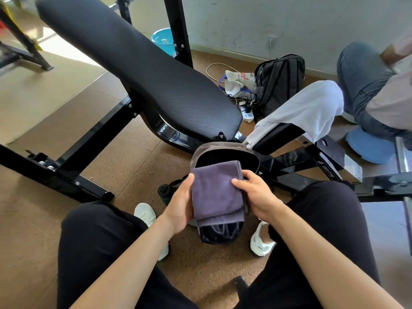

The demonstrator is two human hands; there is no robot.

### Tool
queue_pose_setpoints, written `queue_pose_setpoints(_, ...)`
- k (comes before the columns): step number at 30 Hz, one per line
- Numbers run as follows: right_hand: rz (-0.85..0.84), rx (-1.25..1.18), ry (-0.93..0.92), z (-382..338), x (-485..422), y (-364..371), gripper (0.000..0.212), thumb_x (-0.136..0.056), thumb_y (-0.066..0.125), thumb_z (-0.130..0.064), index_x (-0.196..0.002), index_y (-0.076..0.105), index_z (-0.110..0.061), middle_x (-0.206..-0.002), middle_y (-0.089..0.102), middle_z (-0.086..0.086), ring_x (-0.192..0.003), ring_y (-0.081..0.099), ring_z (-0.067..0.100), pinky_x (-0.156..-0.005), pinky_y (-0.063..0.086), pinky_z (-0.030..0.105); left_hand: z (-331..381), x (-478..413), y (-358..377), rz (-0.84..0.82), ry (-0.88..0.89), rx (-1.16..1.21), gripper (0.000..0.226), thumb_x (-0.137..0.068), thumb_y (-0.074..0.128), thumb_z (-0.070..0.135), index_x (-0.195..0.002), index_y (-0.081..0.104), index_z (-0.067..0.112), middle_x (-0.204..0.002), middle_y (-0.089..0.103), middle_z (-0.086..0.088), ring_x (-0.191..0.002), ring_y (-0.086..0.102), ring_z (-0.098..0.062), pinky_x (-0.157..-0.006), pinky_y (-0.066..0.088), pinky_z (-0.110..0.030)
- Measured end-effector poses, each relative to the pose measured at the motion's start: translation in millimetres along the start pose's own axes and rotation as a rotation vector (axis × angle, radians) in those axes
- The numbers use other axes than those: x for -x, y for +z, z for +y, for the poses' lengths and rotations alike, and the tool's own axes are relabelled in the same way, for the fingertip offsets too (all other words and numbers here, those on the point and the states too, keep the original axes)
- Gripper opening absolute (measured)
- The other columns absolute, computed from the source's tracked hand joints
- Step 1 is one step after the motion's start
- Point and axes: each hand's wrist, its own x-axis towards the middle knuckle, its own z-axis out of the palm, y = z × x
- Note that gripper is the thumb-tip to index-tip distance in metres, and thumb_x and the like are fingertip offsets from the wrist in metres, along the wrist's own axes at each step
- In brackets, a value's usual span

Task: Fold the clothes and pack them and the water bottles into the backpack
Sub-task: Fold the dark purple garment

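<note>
Two hands hold a folded purple towel at the middle of the view, above the mouth of an open backpack that stands on the floor between the person's feet. The left hand grips the towel's 9 o'clock edge, thumb on top; its fingers are hidden under the cloth. The right hand grips the 3 o'clock edge, thumb pressed on the top face and fingers curled round the side. The towel's far end covers part of the backpack's dark opening, and its near end hangs over the glossy front pocket.

A white garment lies draped over the small black pad of the desk, at 2 o'clock from the towel and just beside the backpack's rim. The long pad runs away towards 11 o'clock.

White shoes sit at 7 o'clock and 5 o'clock of the backpack. At 1 o'clock, near the wall, stand a second black bag, a white carrier bag touching it, and a power strip. A blue basin is at 12 o'clock. Another person in jeans sits at 2 o'clock.
</note>
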Motion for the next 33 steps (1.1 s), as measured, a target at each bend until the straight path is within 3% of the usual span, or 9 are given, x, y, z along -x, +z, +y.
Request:
queue_pose_setpoints(2, 0.014, 0.075, -0.044, 7, 0, -1, 0.057, -0.096, 0.065, -0.004, -0.147, 0.039, -0.013, -0.12, 0.071, 0.013, -0.114, 0.069, 0.029, -0.096, 0.057, 0.04, -5, -3, 3, 0.036, 0.031, -0.141, 0.051, -0.086, 0.071, 0.046, -0.131, 0.064, 0.023, -0.123, 0.074, -0.002, -0.119, 0.068, -0.024, -0.102, 0.05, -0.04)
queue_pose_setpoints(5, -0.099, 0.291, -0.184, 8, 2, -4, 0.097, -0.093, 0.071, -0.011, -0.158, 0.01, -0.049, -0.142, 0.059, 0.001, -0.129, 0.06, 0.015, -0.108, 0.05, 0.042, -12, -10, -5, 0.16, 0.092, -0.342, 0.057, -0.077, 0.088, 0.026, -0.128, 0.063, 0.023, -0.118, 0.075, 0.001, -0.112, 0.07, -0.018, -0.093, 0.055, -0.033)
queue_pose_setpoints(7, -0.19, 0.486, -0.272, 9, 2, -5, 0.09, -0.089, 0.072, -0.017, -0.155, 0.023, -0.053, -0.155, 0.043, -0.01, -0.144, 0.043, 0.011, -0.119, 0.037, 0.043, -13, -13, -10, 0.222, 0.151, -0.406, 0.061, -0.074, 0.091, 0.023, -0.127, 0.062, 0.024, -0.117, 0.075, 0.003, -0.109, 0.071, -0.015, -0.095, 0.056, -0.035)
queue_pose_setpoints(10, -0.228, 0.736, -0.25, 8, 5, -4, 0.067, -0.09, 0.075, -0.023, -0.145, 0.045, -0.05, -0.135, 0.043, -0.004, -0.132, 0.043, 0.011, -0.12, 0.033, 0.037, -14, -14, -14, 0.249, 0.225, -0.546, 0.072, -0.066, 0.095, 0.031, -0.129, 0.06, 0.024, -0.118, 0.074, 0.005, -0.11, 0.069, -0.013, -0.1, 0.055, -0.04)
queue_pose_setpoints(14, -0.207, 0.89, -0.179, 12, 5, 1, 0.079, -0.086, 0.077, -0.029, -0.154, 0.038, -0.038, -0.133, 0.044, 0.004, -0.13, 0.044, 0.02, -0.114, 0.032, 0.028, -14, -13, -13, 0.286, 0.276, -0.81, 0.09, -0.06, 0.095, 0.041, -0.136, 0.052, 0.021, -0.125, 0.065, 0.005, -0.115, 0.062, -0.016, -0.098, 0.052, -0.038)
queue_pose_setpoints(21, -0.21, 0.747, -0.118, 18, 9, 16, 0.09, -0.086, 0.077, -0.024, -0.16, 0.026, -0.03, -0.143, 0.042, -0.002, -0.135, 0.042, 0.015, -0.114, 0.036, 0.03, -16, -3, 8, 0.485, 0.441, -1.331, 0.073, -0.07, 0.085, 0.036, -0.128, 0.044, 0.019, -0.118, 0.053, -0.002, -0.103, 0.063, -0.029, -0.071, 0.047, -0.038)
queue_pose_setpoints(26, -0.272, 0.379, -0.014, 13, 17, 30, 0.065, -0.098, 0.066, -0.019, -0.148, 0.034, -0.045, -0.129, 0.058, -0.018, -0.118, 0.061, 0.014, -0.086, 0.053, 0.029, -20, 3, 19, 0.566, 0.547, -1.56, 0.063, -0.084, 0.074, 0.025, -0.136, 0.041, 0.018, -0.118, 0.047, -0.003, -0.102, 0.062, -0.026, -0.063, 0.038, -0.031)
queue_pose_setpoints(30, -0.28, 0.274, 0.07, 16, 18, 34, 0.041, -0.101, 0.06, -0.039, -0.139, 0.048, -0.046, -0.139, 0.056, -0.018, -0.13, 0.053, 0.009, -0.106, 0.048, 0.051, -27, 2, 28, 0.476, 0.543, -1.651, 0.067, -0.094, 0.062, 0.024, -0.151, 0.028, 0.016, -0.122, 0.039, -0.006, -0.107, 0.057, -0.025, -0.064, 0.039, -0.032)
queue_pose_setpoints(33, -0.243, 0.214, 0.088, 19, 18, 36, 0.026, -0.1, 0.055, -0.049, -0.124, 0.059, -0.04, -0.126, 0.068, -0.011, -0.123, 0.06, 0.011, -0.105, 0.05, 0.048, -31, 1, 28, 0.295, 0.553, -1.572, 0.086, -0.088, 0.068, 0.03, -0.159, 0.022, 0.016, -0.122, 0.037, -0.002, -0.107, 0.054, -0.022, -0.069, 0.043, -0.03)
